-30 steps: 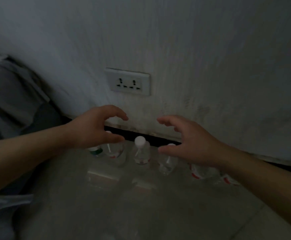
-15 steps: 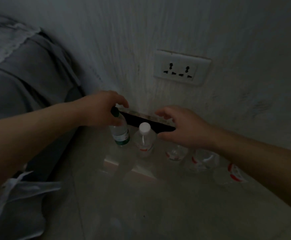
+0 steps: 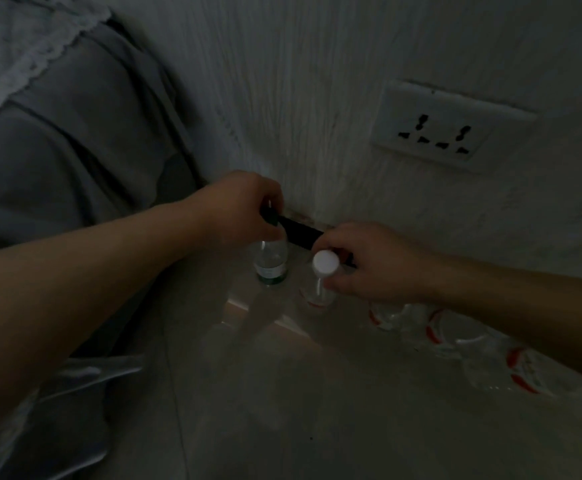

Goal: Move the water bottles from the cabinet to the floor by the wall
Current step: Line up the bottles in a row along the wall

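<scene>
Your left grip [image 3: 248, 209] has closed on the dark-capped, green-labelled clear bottle [image 3: 270, 259]; a second ago it was open. Your right grip [image 3: 369, 268] now pinches the white-capped clear bottle [image 3: 320, 278], both standing on the floor [image 3: 282, 410] by the wall [image 3: 317, 98].

Both bare forearms reach forward, low. Left hand [image 3: 244, 209] curls its fingers closed around a bottle top; right hand [image 3: 369, 265] pinches another bottle's neck between thumb and fingers.

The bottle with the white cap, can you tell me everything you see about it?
The white-capped bottle is clear plastic with a round white screw cap and a red band low on its body. It stands upright on the pale floor, close to the wall's dark baseboard, just right of a green-labelled bottle. The right hand wraps its neck, fingers curled under the cap. Dim light hides how full it is.
</scene>
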`<state>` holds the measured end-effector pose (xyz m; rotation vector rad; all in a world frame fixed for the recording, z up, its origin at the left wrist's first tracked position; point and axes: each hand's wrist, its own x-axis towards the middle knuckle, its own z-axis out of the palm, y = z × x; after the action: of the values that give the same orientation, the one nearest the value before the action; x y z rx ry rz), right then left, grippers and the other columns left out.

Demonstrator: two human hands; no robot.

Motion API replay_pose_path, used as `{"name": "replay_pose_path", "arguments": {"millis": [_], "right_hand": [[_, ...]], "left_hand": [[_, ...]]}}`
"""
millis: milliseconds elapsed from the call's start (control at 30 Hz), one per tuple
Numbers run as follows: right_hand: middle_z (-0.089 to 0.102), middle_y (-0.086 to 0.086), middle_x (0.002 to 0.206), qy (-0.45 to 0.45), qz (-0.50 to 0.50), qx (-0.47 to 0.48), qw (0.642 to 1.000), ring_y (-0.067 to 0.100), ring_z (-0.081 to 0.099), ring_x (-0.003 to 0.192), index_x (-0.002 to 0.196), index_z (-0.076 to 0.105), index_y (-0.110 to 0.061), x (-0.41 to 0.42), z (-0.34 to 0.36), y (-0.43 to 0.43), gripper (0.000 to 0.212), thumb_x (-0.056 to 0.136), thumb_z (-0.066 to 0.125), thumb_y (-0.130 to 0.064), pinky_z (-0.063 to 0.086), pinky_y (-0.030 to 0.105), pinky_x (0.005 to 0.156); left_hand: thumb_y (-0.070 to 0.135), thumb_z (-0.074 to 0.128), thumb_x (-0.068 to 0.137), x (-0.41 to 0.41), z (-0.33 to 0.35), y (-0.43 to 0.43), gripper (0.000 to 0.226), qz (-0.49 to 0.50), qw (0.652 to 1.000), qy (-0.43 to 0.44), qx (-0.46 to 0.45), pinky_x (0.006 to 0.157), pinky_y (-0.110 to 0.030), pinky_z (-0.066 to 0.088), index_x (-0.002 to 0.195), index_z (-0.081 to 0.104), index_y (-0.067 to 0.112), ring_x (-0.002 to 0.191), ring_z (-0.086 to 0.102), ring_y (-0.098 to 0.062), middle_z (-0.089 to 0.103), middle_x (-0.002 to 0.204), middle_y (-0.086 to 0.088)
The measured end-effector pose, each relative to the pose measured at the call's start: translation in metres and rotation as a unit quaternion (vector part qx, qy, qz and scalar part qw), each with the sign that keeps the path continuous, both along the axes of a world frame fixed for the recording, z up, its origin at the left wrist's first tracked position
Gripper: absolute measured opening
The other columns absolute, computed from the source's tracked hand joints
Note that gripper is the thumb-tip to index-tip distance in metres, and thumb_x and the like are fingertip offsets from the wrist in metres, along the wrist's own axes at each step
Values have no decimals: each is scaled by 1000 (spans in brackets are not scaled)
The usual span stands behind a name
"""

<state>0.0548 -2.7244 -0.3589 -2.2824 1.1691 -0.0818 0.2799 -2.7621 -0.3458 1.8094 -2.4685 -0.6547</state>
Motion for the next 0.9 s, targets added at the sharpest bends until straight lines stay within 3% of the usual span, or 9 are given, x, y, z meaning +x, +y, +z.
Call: {"name": "replay_pose_path", "arguments": {"millis": [167,367,533,700,900], "right_hand": [[55,-13,92,-30,-2,-18,999,2,49,81,106,65,-26,0,-4,7,28,79,70,-33,40,20,67],[63,-5,91,-16,-9,-32,999,10,56,80,99,68,-20,0,-1,1,23,76,68,-26,47,30,71],[64,-8,92,-25,-43,-18,999,8,59,84,102,69,-18,-3,5,-6,27,75,74,-23,48,26,71],[67,-4,99,-26,-61,3,998,9,60,87,106,68,-19,-4,7,-18,32,75,75,-20,52,31,77],[62,-10,95,-34,-82,-2,996,8,59,86,105,67,-25,-4,1,-29,37,70,76,-18,42,20,66]], "left_hand": [[34,78,76,0,-2,4,24,17,1000,12,5,71,-31,52,93,64,26,82,62,-12,64,89,6],[26,77,77,-3,4,9,25,-1,1000,-8,9,73,-28,49,98,66,25,86,60,-13,62,93,6],[19,78,76,-9,11,8,26,-18,1000,-23,13,78,-26,45,99,68,25,93,59,-15,63,100,3],[14,75,77,-13,15,4,25,-18,1000,-17,4,79,-26,44,97,67,27,94,58,-14,61,100,5],[9,73,77,-14,13,-4,26,-9,1000,-9,-10,80,-26,47,96,68,27,95,59,-14,62,102,4]]}}
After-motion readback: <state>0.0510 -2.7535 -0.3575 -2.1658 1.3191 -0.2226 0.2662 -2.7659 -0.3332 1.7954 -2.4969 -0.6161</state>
